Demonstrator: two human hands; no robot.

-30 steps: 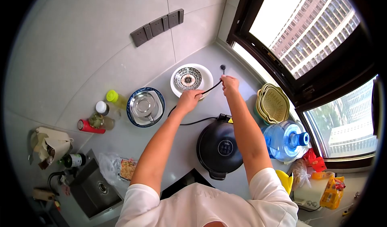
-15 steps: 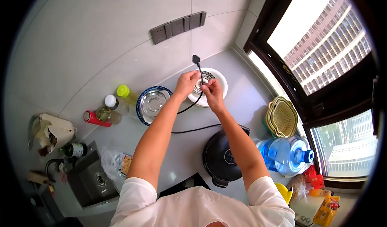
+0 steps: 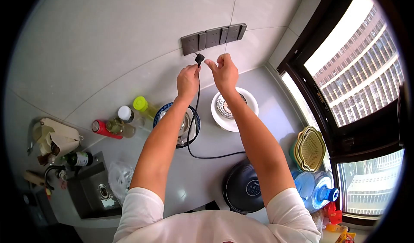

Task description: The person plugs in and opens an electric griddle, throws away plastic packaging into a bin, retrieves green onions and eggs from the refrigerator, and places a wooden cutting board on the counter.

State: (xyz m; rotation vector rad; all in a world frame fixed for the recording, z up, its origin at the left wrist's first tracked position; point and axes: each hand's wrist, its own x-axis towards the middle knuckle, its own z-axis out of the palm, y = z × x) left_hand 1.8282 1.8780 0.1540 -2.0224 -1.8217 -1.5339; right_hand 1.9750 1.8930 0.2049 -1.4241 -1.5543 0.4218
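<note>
Pinched in my left hand [image 3: 188, 81] is the power cord [image 3: 197, 100], just below its black plug [image 3: 199, 58]. The plug's prongs point up and left, a little under the leftmost wall socket [image 3: 193, 44] and apart from it. My right hand [image 3: 224, 74] is just right of the plug, thumb and bent index finger apart, with nothing visible in it. From my left hand the cord loops down over the counter to a round black electric cooker [image 3: 242, 189], lid down, partly hidden by my right forearm.
A white plate with a patterned bowl [image 3: 254, 109] and a blue-rimmed dish [image 3: 197, 133] lie below my hands. Bottles [image 3: 126, 113] stand left, beyond them a sink [image 3: 88, 191]. Colanders [image 3: 311, 148] and a large water bottle [image 3: 317, 191] are by the window.
Both hands have risen from above the white plate toward the wall sockets, bringing the plug close under them. My right hand has let go of the cord; my left still holds it.
</note>
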